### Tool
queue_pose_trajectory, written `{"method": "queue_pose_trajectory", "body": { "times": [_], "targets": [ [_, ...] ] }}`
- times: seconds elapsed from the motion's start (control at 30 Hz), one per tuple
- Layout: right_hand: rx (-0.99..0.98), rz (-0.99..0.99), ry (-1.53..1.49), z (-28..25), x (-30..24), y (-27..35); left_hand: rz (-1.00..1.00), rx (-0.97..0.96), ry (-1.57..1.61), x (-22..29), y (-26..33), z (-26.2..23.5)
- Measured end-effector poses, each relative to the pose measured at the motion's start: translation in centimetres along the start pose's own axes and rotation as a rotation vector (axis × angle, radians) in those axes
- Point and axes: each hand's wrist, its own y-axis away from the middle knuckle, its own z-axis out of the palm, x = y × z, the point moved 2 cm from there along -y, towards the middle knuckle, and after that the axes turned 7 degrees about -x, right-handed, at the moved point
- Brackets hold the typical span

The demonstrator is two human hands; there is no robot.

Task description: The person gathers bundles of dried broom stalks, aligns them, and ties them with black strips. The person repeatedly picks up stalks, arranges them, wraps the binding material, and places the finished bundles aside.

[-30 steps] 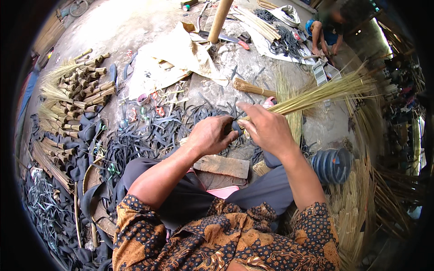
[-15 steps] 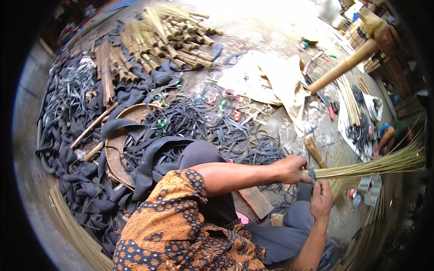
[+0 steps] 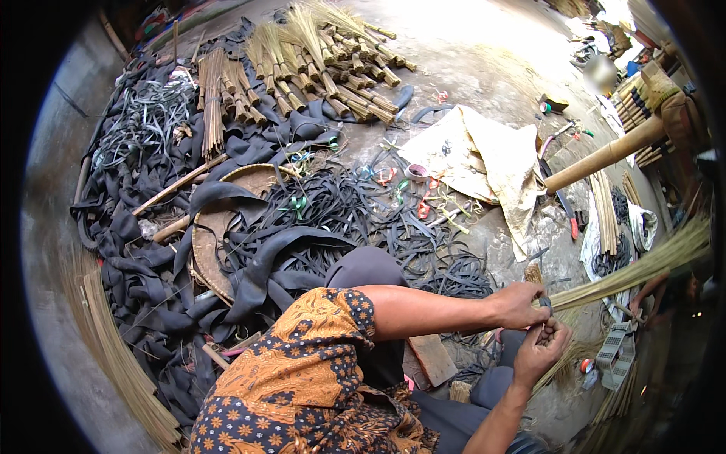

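Bundle (image 3: 628, 272) of thin strands: butt at the dark band (image 3: 545, 304), long axis running R & slightly up from it. L hand (image 3: 518, 305), just left of band, closed on butt; R hand (image 3: 543, 349) just below band, fingers curled (can't tell what, if anything, they pinch). Both abt. equally near.

Yellow-green bristle bundle (image 3: 631, 274) with a black band (image 3: 545, 303), orange-and-black shirt (image 3: 302, 363) patterned with star-like flowers, dark grey trousers (image 3: 367, 268), reddish-brown wooden block (image 3: 432, 360), black strips (image 3: 333, 212), brown tray (image 3: 206, 253), cream cloth (image 3: 495, 178), straw-yellow and brown stacked bundles (image 3: 352, 68), tan pole (image 3: 605, 157), red knife handle (image 3: 573, 228), light grey plastic basket (image 3: 616, 356).
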Motion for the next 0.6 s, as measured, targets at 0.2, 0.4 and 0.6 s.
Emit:
{"method": "queue_pose_trajectory", "body": {
  "times": [0.2, 0.4, 0.6],
  "targets": [
    [0.029, 0.118, 0.09, 0.9, -2.2, -0.9, 0.049, 0.08, -0.116, 0.8, 1.1, -1.1],
    [0.035, -0.033, 0.33, -1.0, -2.8, -2.1, 0.06, -0.018, -0.127, 0.5, 0.8, -1.0],
    [-0.032, 0.069, -0.077, -1.8, -1.5, -0.3, 0.094, -0.034, -0.019, 0.5, 1.2, -0.6]
  ]
}}
